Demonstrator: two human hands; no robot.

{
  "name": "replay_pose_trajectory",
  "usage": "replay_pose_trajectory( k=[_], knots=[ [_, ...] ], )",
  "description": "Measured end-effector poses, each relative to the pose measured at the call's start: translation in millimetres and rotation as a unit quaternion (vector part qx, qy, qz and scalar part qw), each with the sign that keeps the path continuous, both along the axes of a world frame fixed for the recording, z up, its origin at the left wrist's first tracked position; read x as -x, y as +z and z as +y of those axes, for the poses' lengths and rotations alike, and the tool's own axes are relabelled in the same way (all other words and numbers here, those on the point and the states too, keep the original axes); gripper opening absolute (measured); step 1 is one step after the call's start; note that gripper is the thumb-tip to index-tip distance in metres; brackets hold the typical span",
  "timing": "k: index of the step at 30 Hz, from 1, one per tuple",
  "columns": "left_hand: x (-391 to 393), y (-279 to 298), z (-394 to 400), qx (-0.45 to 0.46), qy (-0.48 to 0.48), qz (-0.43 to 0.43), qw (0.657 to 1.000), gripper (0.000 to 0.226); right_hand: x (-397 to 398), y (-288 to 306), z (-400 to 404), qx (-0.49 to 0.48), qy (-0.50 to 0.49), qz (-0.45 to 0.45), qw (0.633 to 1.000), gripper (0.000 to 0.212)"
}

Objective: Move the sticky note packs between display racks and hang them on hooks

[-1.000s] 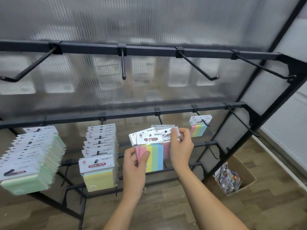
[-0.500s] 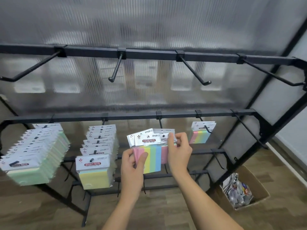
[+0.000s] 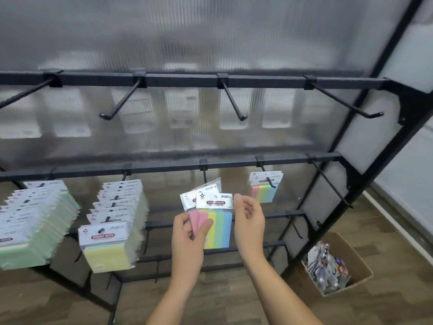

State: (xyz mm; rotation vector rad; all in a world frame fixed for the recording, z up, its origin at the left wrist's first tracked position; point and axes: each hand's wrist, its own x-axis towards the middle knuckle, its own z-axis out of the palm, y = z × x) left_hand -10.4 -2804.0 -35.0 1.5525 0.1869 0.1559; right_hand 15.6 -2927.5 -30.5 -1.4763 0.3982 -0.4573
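Underfoot, a wood-patterned floor (image 3: 386, 226) runs beneath a black metal display rack (image 3: 365, 146) backed by a ribbed translucent panel (image 3: 187, 38), through which blurred pale packages show. An open cardboard box (image 3: 351, 261) of mixed small items sits on the floor at the rack's right foot. The upper bar carries bare hooks (image 3: 232, 102) angled forward and down. On the lower bar, two long rows of sticky note packs hang at the left: a green-toned row (image 3: 35, 221) and a yellow-toned row (image 3: 114, 221). A single rainbow pack (image 3: 266, 188) hangs on a hook to the right.

The held sticky note packs (image 3: 214, 214) (several, fanned) are in front of the lower bar's middle hook, between the two hands. They stand upright, long axis vertical, white header cards on top and printed faces toward the camera; the rearmost header tilts right, close under that hook. The left hand (image 3: 189, 235) grips the lower left of the fan, thumb pressed across the pink strip. The right hand (image 3: 249, 219) sits just beside the packs' right edge with its fingers loosely curled, holding nothing; whether it touches the edge is unclear.
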Motion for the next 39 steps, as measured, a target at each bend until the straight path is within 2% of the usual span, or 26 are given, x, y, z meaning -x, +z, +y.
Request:
replay_pose_trajectory(
  k=[2, 5, 8, 12, 16, 24, 28, 37, 39],
  knots=[
    [1, 1, -24, 0.008, -0.031, -0.002, 0.999, 0.028, 7, -3, -20, -0.018, 0.014, 0.02, 1.0, 0.032],
    [4, 1, -56, 0.011, -0.065, -0.009, 0.998, 0.023, 9, -2, -53, -0.018, -0.021, 0.018, 0.999, 0.023],
    [2, -4, -73, 0.001, -0.061, -0.017, 0.998, 0.007, 8, 3, -90, 0.012, -0.071, 0.014, 0.997, 0.017],
    [1, -6, -82, -0.008, -0.028, -0.015, 0.999, 0.005, -3, 10, -122, 0.064, -0.043, 0.012, 0.997, 0.018],
    [3, -6, -88, -0.016, -0.005, -0.022, 1.0, 0.007, -19, 8, -126, 0.109, -0.01, 0.008, 0.994, 0.017],
    [5, -3, -98, -0.019, 0.002, -0.012, 1.0, 0.006, -28, 18, -124, 0.113, -0.024, -0.03, 0.993, 0.02],
    [3, -3, -101, -0.028, 0.003, -0.017, 0.999, 0.007, -20, 13, -125, 0.121, 0.007, -0.05, 0.991, 0.019],
    [-1, -2, -108, -0.045, -0.015, -0.031, 0.998, 0.009, -37, 2, -124, 0.137, -0.004, -0.024, 0.99, 0.02],
    [-1, -2, -111, -0.036, -0.025, -0.03, 0.999, 0.008, -43, -3, -126, 0.149, 0.0, -0.01, 0.989, 0.011]
  ],
)
